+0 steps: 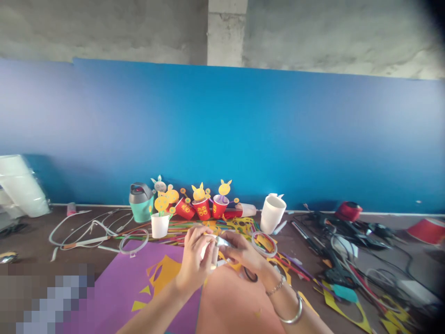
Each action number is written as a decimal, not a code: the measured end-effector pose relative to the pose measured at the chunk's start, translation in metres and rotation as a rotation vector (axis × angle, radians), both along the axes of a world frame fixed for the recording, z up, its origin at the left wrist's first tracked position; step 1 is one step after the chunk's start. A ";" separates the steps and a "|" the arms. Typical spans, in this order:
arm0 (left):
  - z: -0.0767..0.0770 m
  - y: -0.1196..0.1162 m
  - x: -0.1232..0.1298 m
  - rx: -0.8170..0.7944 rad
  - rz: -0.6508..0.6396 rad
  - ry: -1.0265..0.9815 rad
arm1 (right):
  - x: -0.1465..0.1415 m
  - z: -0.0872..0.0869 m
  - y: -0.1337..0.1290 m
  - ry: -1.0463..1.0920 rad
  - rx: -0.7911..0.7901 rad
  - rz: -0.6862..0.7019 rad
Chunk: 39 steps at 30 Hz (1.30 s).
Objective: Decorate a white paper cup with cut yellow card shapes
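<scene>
The fingers of the left hand [195, 260] curl around a white paper cup [209, 250], pinching its side, near the front middle of the worktop [38, 241]. The fingers of the right hand [243, 253] close on the same cup from the other side, thumb and forefinger pressed to a small pale piece at its rim; what that piece is cannot be told. The cup is mostly hidden; only a white wall and part of the rim show between the two hands. The right wrist carries one thin chain and one silver bangle [294, 315].

Beneath the hands lie one orange sheet [232, 301] and one purple sheet [121, 287], the purple one bearing yellow cut shapes. One clear tape ring [264, 243] lies just beside the right hand; a second ring [134, 241] lies to the left, well apart.

Farther back stand two more white cups: one [160, 225] holding a yellow paper flower, one larger [273, 213] tilted to the right. Three red cups [203, 208] stand in a row against the blue wall [243, 130], each topped with yellow paper rabbit figures. One teal jug [141, 202] with a grey lid stands left of them.

White cables [79, 229] trail across the left side. A heap of black cables and tools [333, 232] occupies the right side, with one red object [347, 211] behind it and one red cup [427, 230] on its side at the far right.
</scene>
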<state>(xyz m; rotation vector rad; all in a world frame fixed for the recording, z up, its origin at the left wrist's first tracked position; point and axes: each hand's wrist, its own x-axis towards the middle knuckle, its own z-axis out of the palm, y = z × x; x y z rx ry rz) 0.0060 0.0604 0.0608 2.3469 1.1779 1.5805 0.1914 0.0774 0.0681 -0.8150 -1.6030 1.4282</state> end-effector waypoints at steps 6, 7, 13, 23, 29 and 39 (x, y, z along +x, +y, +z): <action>-0.004 0.002 0.000 -0.007 0.013 -0.007 | 0.002 -0.008 0.005 -0.033 0.031 -0.008; -0.005 0.002 0.000 -0.006 0.014 -0.013 | 0.002 -0.011 0.006 -0.035 0.033 -0.017; -0.008 0.007 -0.001 -0.089 0.000 -0.093 | 0.000 -0.013 0.008 -0.043 0.032 -0.031; -0.001 0.002 0.004 -0.325 -0.096 -0.226 | 0.014 -0.013 0.023 -0.167 0.073 -0.389; -0.005 0.008 0.003 -0.484 -0.123 -0.338 | 0.036 -0.023 0.036 -0.669 0.218 -0.724; -0.006 0.012 0.004 -0.652 -0.189 -0.509 | 0.033 -0.027 0.031 -1.354 0.281 -0.720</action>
